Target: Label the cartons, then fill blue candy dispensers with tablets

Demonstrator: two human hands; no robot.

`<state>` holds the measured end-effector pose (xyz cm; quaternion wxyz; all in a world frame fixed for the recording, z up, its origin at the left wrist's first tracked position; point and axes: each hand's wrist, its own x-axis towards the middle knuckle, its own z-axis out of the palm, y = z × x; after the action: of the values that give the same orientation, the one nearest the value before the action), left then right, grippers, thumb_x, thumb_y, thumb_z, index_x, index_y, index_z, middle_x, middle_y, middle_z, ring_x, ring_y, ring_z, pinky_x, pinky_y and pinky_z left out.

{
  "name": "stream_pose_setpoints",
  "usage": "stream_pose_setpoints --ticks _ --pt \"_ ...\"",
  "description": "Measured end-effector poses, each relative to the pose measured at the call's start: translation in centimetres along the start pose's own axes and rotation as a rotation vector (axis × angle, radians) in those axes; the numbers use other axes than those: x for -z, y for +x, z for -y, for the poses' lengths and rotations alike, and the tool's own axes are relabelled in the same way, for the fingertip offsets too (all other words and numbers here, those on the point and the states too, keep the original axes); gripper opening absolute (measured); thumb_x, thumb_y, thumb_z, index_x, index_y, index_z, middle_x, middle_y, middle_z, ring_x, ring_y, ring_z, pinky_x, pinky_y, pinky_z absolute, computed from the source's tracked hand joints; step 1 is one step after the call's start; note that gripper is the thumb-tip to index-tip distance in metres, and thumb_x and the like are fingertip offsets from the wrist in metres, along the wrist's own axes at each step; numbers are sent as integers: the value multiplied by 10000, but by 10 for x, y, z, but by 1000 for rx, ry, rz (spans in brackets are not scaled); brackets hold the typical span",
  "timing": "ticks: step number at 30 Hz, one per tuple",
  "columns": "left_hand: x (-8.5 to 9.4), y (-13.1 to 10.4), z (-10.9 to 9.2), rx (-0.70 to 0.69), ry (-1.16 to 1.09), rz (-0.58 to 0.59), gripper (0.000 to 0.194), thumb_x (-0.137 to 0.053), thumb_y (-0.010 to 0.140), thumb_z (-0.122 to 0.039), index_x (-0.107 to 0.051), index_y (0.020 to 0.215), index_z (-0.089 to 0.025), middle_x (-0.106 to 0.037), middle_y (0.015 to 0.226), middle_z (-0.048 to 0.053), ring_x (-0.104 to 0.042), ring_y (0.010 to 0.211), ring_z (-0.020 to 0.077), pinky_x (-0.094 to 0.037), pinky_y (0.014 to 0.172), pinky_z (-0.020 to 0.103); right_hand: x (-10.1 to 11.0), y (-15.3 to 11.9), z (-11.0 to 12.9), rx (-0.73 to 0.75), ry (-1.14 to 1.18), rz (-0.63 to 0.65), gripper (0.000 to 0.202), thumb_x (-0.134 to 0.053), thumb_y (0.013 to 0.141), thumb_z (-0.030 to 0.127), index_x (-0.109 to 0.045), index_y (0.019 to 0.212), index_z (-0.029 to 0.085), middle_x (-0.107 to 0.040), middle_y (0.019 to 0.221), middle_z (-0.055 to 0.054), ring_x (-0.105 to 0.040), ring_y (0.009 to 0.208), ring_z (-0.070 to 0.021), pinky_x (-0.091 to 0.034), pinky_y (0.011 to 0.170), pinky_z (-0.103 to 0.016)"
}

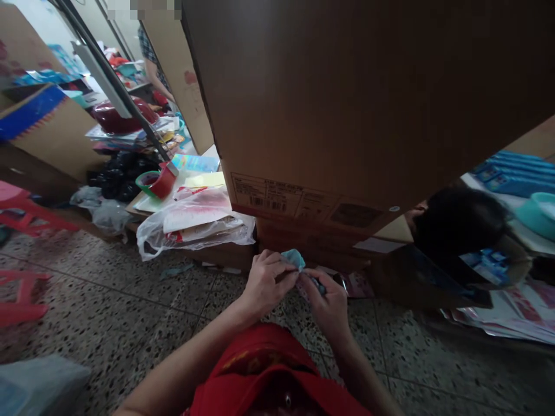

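At lower centre, the left hand (269, 280) and right hand (326, 297) pinch a pale blue item (293, 260), possibly cloth, between their fingertips. Directly above, the carton's (321, 127) lower edge stands near; speckled floor (151, 346) lies open at lower left.

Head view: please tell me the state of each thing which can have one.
Left hand: closed, pinching the light-blue item
Right hand: closed, pinching the same item
Light-blue item: crumpled, held
Clear plastic bag: crumpled
Black bags: bunched up
Right-hand carton: open, blue packets inside
Large carton: open or closed, cannot tell
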<state>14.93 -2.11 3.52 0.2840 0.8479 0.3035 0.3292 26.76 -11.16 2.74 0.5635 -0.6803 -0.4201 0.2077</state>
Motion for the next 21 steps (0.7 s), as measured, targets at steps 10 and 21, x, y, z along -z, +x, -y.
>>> stream_pose_setpoints --ticks 10,21 --pt "1 -6 -10 -19 39 -108 79 -615 798 -179 -674 756 -212 -685 772 2 -574 785 161 -389 778 347 -10 -6 11 175 -80 -63 137 -573 824 304 -667 780 215 -614 660 2 -545 596 -138 -432 584 -253" --pt "61 4 6 -164 266 -490 75 -615 811 -213 -670 760 -204 -652 818 18 -575 855 163 -425 833 337 10 5 10 -236 245 236 524 -692 710 349 -596 1194 174 -384 560 78 -353 478 -74 -296 456 -205"
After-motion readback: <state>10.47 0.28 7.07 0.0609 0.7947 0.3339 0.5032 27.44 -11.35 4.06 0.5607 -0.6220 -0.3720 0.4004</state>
